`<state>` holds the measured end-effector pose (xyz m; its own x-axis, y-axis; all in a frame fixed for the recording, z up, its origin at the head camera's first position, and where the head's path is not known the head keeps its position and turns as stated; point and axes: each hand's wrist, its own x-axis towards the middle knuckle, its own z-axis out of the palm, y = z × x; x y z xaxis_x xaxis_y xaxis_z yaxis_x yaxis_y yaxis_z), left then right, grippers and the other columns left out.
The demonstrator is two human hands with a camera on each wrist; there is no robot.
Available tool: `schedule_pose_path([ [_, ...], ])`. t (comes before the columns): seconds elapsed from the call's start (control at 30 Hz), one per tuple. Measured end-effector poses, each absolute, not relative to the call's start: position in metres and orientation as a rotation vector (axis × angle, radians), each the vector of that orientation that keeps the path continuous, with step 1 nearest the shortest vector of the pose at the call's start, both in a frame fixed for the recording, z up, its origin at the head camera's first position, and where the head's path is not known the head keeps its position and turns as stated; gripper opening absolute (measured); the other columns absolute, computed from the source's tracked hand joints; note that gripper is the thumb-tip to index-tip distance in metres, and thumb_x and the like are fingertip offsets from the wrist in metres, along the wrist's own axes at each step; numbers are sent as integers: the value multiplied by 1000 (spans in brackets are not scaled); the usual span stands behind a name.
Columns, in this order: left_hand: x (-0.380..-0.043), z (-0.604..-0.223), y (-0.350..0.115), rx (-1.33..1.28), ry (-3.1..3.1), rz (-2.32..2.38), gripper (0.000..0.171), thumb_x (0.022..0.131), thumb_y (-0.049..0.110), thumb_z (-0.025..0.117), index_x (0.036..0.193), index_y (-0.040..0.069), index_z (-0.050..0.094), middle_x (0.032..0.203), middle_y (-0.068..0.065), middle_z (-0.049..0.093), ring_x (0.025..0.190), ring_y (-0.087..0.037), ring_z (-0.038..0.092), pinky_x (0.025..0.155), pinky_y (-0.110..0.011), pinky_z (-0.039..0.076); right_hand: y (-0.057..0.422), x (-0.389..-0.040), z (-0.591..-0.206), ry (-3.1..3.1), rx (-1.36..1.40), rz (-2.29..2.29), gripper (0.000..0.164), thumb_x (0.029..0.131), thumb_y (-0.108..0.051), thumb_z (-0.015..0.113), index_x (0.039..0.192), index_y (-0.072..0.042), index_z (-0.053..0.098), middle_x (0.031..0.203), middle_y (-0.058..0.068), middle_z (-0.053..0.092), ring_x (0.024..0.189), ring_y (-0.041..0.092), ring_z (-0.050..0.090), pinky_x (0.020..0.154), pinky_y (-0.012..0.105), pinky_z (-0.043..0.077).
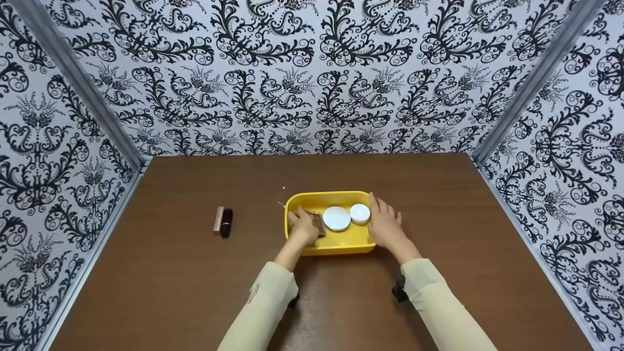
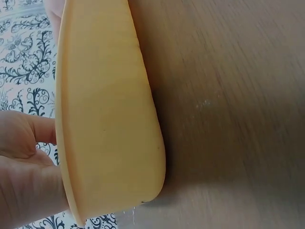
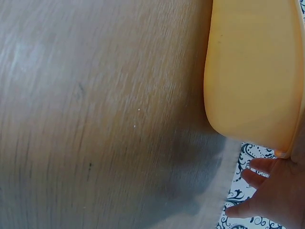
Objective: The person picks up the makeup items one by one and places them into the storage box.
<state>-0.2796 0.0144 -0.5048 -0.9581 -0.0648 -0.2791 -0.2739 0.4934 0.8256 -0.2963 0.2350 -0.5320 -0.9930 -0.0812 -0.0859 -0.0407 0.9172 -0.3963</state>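
Observation:
A yellow plastic bin stands on the table between both hands. My left hand reaches over its near left rim, fingers down inside, and overlaps a flat brown palette; its fingertips are hidden, so I cannot tell whether they grip it. In the left wrist view, the bin's wall covers those fingers. At the right rim, my right hand rests with its fingers extended and spread, shown below the bin's corner in the right wrist view. Two round white-lidded containers, one larger and one smaller, lie inside the bin.
On the brown table, left of the bin, a pinkish tube and a black lipstick tube lie side by side. Patterned walls enclose the table at the back and both sides.

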Motion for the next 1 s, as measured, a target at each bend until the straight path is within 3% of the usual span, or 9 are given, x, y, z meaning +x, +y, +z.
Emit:
schedule_pose_path([
  [0.1, -279, -505, 15, -285, 2545, 1410, 88, 84, -16, 49, 157, -7, 2, 154, -26, 5, 126, -46, 41, 87, -39, 48, 235, -296, -531, 2970, -93, -603, 70, 102, -15, 42, 161, -11, 4, 163, 23, 18, 148, 48, 18, 116, 76, 10],
  [0.17, -279, -506, 15, -280, 2562, 1384, 88, 84, -15, 50, 157, -6, 2, 152, -25, 7, 131, -47, 35, 88, -39, 47, 235, -296, -531, 2964, -91, -600, 70, 103, -15, 41, 161, -11, 3, 163, 23, 18, 149, 48, 17, 116, 76, 9],
  [0.27, -278, -506, 16, -261, 2576, 1361, 90, 83, -14, 51, 157, -6, 0, 153, -28, 6, 141, -50, 23, 101, -44, 44, 235, -297, -531, 2968, -88, -598, 70, 102, -15, 41, 161, -11, 4, 163, 23, 19, 148, 48, 18, 116, 75, 10],
  [0.4, -277, -506, 16, -227, 2590, 1333, 92, 82, -9, 56, 157, -6, 1, 157, -34, 4, 148, -51, 9, 120, -50, 28, 235, -297, -531, 2976, -87, -597, 70, 103, -15, 42, 161, -11, 4, 163, 23, 19, 148, 48, 19, 116, 75, 11],
  [0.5, -276, -505, 15, -185, 2599, 1253, 87, 87, -1, 56, 157, -6, 5, 159, -35, 4, 150, -51, 6, 124, -53, 21, 236, -297, -531, 2979, -90, -599, 70, 103, -14, 42, 161, -10, 4, 163, 23, 19, 148, 48, 19, 116, 75, 11],
  [0.6, -276, -505, 15, -139, 2600, 1149, 77, 94, 6, 52, 157, -6, 9, 161, -34, 2, 150, -50, 3, 123, -55, 24, 236, -297, -531, 2987, -99, -602, 70, 102, -14, 42, 161, -10, 5, 162, 23, 20, 148, 48, 19, 116, 75, 11],
  [0.83, -279, -505, 17, -32, 2675, 881, 58, 95, 11, 50, 148, -10, 37, 159, -38, 11, 148, -54, 9, 123, -56, 21, 236, -298, -532, 2982, -95, -584, 71, 101, -13, 42, 161, -10, 4, 163, 22, 19, 148, 48, 18, 117, 74, 10],
  [1.0, -280, -506, 18, -35, 2668, 799, 57, 93, 12, 53, 145, -10, 42, 161, -32, 13, 146, -53, 18, 121, -57, 25, 236, -297, -532, 2972, -88, -594, 72, 101, -13, 43, 161, -11, 4, 163, 22, 19, 148, 47, 18, 117, 74, 9],
])
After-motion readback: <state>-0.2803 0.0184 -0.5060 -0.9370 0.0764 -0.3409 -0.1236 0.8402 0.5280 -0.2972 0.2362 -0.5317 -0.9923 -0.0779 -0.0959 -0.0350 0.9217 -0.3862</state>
